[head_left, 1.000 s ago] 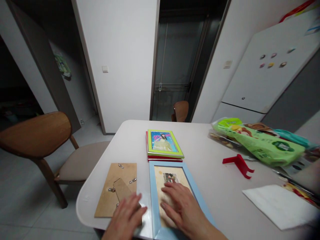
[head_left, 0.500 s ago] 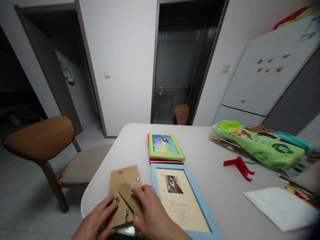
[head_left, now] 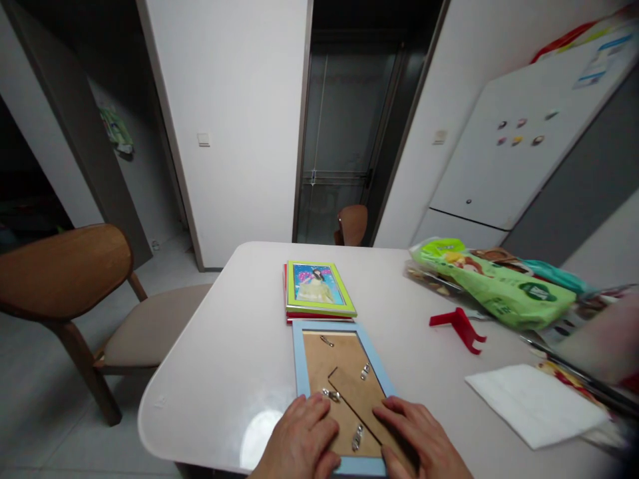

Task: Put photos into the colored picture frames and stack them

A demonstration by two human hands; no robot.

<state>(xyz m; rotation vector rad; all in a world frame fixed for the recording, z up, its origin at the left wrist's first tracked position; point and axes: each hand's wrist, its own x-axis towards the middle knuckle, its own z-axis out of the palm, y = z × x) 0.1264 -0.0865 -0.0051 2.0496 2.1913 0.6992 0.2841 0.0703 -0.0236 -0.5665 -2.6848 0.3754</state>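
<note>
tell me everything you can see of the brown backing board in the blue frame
The backing board is a flat brown panel, fibreboard by the look, lying inside the blue frame on the white table. An easel leg of the same brown lies flat across it on a slant. Small metal clips sit on its face. The left hand and right hand rest flat on its near end, covering that part.

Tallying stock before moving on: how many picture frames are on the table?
3. A blue frame lies face down under the left hand and right hand; a green frame sits just beyond, stacked on a red frame. That stack may hide more.
</note>
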